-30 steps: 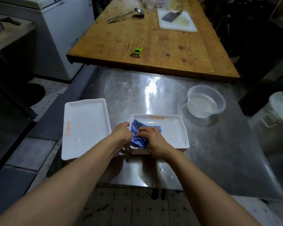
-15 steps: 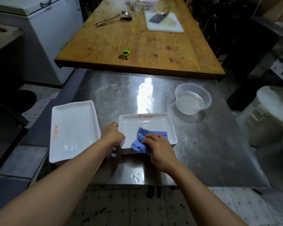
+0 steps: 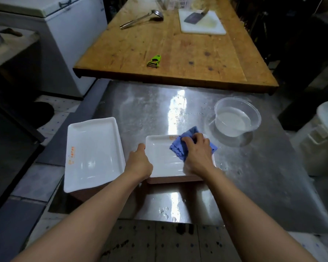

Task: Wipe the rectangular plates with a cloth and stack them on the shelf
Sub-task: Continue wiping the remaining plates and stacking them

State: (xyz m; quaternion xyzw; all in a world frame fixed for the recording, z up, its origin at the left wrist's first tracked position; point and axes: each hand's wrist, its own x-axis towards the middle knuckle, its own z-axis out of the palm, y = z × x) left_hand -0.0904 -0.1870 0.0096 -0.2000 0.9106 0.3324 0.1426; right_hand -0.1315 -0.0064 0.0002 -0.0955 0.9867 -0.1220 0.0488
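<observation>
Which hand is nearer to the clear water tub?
Right. The right hand presses the cloth just beside the tub; the left hand grips the plate's opposite edge.

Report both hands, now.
Left hand: closed on the plate edge.
Right hand: closed on the blue cloth.

Lay on the steel tabletop (image 3: 178, 110): plate stack (image 3: 93, 154) at the left edge, second plate stack (image 3: 163, 161) mid-front, tub (image 3: 237, 118) toward the right edge. Rested on the wooden table (image 3: 178, 53) behind: peeler (image 3: 154, 61), ladle (image 3: 142, 18), cutting board (image 3: 203, 23).
</observation>
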